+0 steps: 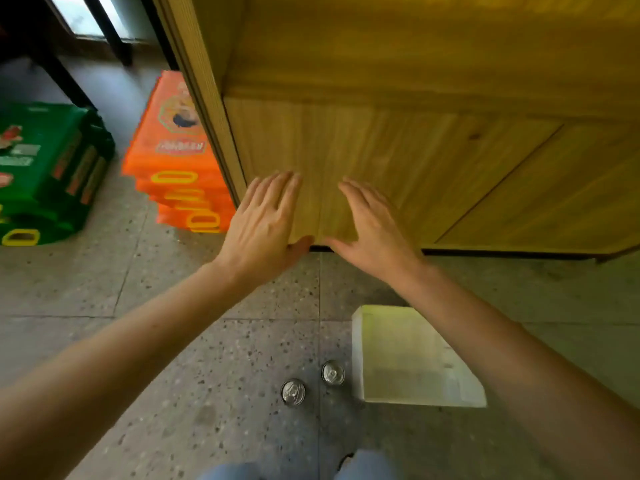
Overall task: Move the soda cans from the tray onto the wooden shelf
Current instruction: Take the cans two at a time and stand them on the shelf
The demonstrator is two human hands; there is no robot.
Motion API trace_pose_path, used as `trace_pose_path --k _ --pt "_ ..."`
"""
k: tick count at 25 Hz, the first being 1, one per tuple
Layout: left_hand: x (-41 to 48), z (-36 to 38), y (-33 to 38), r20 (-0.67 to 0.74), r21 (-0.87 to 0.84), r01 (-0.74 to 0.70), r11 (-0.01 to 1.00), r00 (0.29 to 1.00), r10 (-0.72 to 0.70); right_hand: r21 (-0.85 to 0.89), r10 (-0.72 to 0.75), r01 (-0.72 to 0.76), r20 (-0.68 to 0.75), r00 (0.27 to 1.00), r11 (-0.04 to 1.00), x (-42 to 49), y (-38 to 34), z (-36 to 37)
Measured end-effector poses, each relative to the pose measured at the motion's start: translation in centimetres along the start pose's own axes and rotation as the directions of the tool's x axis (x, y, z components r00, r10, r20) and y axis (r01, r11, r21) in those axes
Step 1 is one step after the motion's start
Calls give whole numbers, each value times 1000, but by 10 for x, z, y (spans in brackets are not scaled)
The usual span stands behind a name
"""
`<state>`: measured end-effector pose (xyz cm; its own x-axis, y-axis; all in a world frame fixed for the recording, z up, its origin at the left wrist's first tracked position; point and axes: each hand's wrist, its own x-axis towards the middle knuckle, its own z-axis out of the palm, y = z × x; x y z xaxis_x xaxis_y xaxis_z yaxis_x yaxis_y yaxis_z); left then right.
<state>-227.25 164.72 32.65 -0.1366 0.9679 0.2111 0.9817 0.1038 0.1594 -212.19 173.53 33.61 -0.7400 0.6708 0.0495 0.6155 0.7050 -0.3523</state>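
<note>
While both my arms reach forward, on the far left I see a stack of green printed cartons (48,168) and beside it a stack of orange printed cartons with yellow handle holes (180,168), both on the speckled grey stone floor (156,306). My left hand (263,220) is spread flat, holding nothing, in front of the lower panel of the pale wooden shelf unit (398,161); whether it touches the wood, I cannot tell. My right hand (370,226) is just beside it, also spread and empty. Near my feet stand two silver-topped soda cans (293,392) upright on the floor, close together but apart, just left of a pale rectangular tray (415,358), not on it. I judge each can light if empty and heavier if full, with thin walls that dent and a smooth, slippery side. I should grasp it around the middle, gently, and keep it upright.
</note>
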Motion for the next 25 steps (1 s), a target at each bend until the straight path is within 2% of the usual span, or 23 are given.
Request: trace_pose_path --k 2,6,12,17,21,25 --pt "-39 81 -5 87 4 -51 999 995 51 38 29 -33 87 996 999 -21 25 83" --pt "-112 213 -19 220 -8 -100 995 970 100 47 -12 1 230 973 999 -64 70 221" --pt "-200 305 -10 366 -109 -70 992 925 105 64 -73 55 327 942 996 -139 94 329" --pt "-246 339 4 520 -186 -22 982 846 117 -7 -62 69 356 932 998 -172 103 364" --pt "-256 351 2 469 -195 -45 980 873 133 -70 -47 79 378 925 994 -173 104 370" --pt "-234 337 -2 463 -223 50 974 884 60 32 -23 13 336 942 999 -157 102 352"
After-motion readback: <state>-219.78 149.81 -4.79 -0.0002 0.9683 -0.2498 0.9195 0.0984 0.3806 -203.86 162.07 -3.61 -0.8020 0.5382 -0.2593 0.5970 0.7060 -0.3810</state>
